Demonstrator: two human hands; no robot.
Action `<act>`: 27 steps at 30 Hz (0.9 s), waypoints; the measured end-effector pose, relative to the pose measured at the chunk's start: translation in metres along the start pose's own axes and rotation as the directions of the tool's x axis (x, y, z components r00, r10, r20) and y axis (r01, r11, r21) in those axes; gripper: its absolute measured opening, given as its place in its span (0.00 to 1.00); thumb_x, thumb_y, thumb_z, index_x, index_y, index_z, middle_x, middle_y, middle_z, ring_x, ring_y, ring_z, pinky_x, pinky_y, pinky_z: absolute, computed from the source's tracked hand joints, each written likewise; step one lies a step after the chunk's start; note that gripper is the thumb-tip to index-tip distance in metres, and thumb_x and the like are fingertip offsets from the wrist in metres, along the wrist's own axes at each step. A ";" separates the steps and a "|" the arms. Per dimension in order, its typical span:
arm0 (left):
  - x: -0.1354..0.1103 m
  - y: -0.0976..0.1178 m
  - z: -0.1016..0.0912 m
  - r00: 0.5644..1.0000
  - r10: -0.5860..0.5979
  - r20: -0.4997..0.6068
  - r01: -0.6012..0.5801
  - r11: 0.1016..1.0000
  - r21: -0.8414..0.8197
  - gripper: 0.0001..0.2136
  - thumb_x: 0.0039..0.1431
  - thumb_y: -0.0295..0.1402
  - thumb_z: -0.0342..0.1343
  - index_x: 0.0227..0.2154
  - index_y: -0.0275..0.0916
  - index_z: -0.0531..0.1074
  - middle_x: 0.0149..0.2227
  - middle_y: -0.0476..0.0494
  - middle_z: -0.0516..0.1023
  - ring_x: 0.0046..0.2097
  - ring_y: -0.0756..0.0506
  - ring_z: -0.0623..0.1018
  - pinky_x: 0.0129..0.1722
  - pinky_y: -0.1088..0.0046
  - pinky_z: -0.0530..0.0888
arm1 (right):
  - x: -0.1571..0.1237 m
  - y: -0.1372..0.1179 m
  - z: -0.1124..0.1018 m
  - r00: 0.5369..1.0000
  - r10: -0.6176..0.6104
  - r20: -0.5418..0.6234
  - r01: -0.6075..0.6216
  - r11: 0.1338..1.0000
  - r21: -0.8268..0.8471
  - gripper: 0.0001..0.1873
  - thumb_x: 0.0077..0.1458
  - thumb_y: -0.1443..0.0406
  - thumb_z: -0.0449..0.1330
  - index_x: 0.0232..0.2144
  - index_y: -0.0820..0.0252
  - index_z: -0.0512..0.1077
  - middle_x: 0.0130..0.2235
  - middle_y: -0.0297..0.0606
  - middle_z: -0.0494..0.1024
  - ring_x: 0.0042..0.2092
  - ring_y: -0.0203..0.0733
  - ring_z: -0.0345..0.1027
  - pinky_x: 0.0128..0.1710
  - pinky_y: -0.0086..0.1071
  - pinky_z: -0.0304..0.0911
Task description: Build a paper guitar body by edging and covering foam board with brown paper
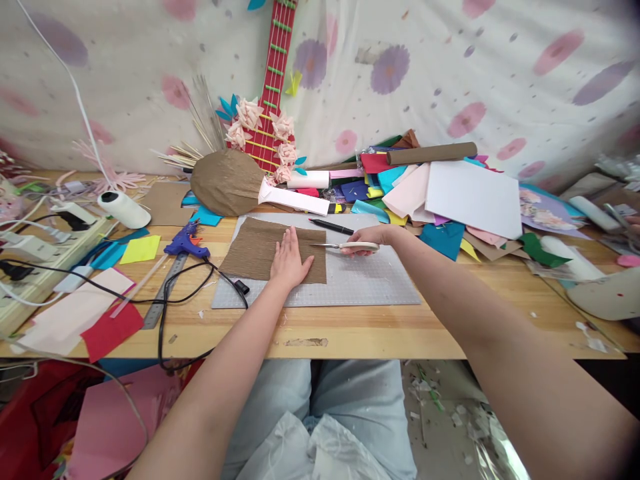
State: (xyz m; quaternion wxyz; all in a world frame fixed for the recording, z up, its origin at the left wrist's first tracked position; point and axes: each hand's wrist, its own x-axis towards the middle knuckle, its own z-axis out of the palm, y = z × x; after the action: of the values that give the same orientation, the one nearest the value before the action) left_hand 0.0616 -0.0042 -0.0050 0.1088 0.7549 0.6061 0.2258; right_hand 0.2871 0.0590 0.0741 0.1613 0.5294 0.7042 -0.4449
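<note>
A sheet of brown crepe paper [250, 250] lies on the grey cutting mat [370, 287]. My left hand [290, 260] rests flat on its right part, fingers stretched out. From the right, my right hand [367, 239] grips a pair of scissors [357, 247] with pale handles. Their blades point left over the paper's right edge, close to my left fingers; I cannot tell whether they touch the paper. Just behind the scissors a black pen [331, 227] lies on the mat.
Behind the mat stand a brown paper-covered round form [227, 183] and a red paper guitar [270, 100] with pink flowers. A blue glue gun [187, 241] with its cable lies left, near a power strip [65, 260]. Coloured paper [443, 239] is piled at the back right.
</note>
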 end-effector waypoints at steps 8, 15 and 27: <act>0.000 0.001 -0.001 1.000 -0.011 0.016 0.011 1.000 -0.006 0.40 0.57 0.40 0.49 0.63 0.26 0.33 0.66 0.27 0.43 0.67 0.41 0.45 0.64 0.59 0.47 | -0.002 -0.002 0.000 1.000 -0.012 0.013 0.012 1.000 -0.023 0.32 0.34 0.38 0.61 0.26 0.62 0.70 0.20 0.29 0.63 0.22 0.28 0.54 0.22 0.26 0.53; -0.002 -0.001 -0.003 1.000 0.004 -0.020 -0.006 0.994 -0.110 0.41 0.56 0.40 0.50 0.63 0.28 0.31 0.66 0.27 0.41 0.67 0.40 0.45 0.64 0.58 0.48 | 0.007 0.000 -0.010 0.995 -0.023 0.099 0.022 1.000 0.006 0.33 0.36 0.38 0.59 0.30 0.61 0.71 0.22 0.30 0.64 0.23 0.29 0.57 0.23 0.26 0.54; -0.004 -0.001 -0.006 0.994 -0.013 -0.104 -0.012 0.971 -0.238 0.44 0.54 0.36 0.52 0.63 0.35 0.25 0.67 0.33 0.34 0.67 0.42 0.38 0.64 0.58 0.48 | 0.031 -0.030 -0.011 0.989 -0.086 0.124 0.088 0.996 -0.010 0.33 0.34 0.38 0.61 0.29 0.60 0.70 0.24 0.30 0.65 0.23 0.28 0.56 0.23 0.26 0.53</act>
State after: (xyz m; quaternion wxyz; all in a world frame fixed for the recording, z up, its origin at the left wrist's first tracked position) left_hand 0.0569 -0.0083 -0.0012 0.1666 0.7232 0.5797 0.3364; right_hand 0.2509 0.0847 0.0720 0.1889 0.4686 0.7186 -0.4779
